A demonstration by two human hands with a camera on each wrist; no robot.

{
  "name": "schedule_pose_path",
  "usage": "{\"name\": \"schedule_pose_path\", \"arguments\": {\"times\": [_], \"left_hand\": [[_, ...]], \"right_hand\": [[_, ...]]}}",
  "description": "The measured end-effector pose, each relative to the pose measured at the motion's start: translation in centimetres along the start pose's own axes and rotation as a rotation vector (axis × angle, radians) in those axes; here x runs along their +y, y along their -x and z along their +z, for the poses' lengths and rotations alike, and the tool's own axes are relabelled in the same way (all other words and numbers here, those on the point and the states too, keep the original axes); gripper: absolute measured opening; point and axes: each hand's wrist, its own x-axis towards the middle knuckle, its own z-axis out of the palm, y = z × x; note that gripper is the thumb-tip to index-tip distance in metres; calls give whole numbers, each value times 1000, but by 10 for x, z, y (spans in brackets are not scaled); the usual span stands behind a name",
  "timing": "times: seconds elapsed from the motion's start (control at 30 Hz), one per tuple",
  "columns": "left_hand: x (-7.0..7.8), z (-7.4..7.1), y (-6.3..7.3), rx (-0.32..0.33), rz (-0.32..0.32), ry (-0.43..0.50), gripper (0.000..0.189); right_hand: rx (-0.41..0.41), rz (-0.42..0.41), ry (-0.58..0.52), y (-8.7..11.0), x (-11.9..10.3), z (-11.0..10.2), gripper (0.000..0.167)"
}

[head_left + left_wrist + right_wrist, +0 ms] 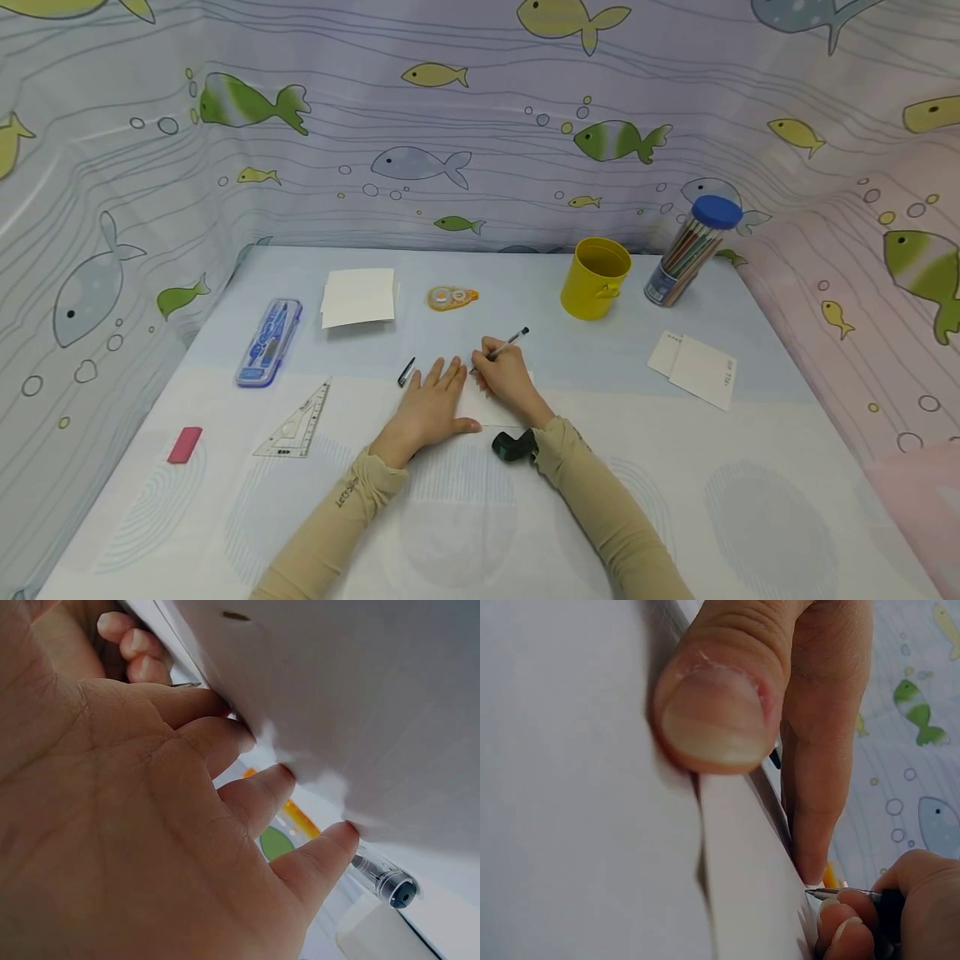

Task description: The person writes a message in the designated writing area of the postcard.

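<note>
My right hand [510,383] pinches a pen [516,337] and rests on a white card [491,410]. The pen's tip is down at the card, close to the left fingertips. With fingers straight and thumb spread, my left hand [429,410] lies flat over the card's left part, covering it. In the right wrist view the left thumb [720,705] presses near the card's edge, and the pen tip [821,892] points at the left forefinger's end. Just left of the left fingers lies a pen cap [406,372], also seen by the little finger in the left wrist view.
Behind the hands are a stack of blank cards [358,297], a correction tape [450,298], a yellow cup [581,292] and a pencil jar [684,258]. Two cards with writing [701,371] lie right. At left are a blue case [268,343], set square [300,425] and pink eraser [184,445].
</note>
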Motion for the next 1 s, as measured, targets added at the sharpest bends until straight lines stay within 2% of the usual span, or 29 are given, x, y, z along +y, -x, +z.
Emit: {"name": "schedule_pose_path", "arguments": {"times": [0.13,0.4,1.0], "left_hand": [[-1,1,0,3,0,1,95],[-1,2,-1,-12,-10,0,96],[0,2,0,-4,-10,9,95]], "right_hand": [[-11,-12,0,0,0,0,30],[45,-3,12,-1,2,0,31],[15,9,29,0,-1,0,31]]}}
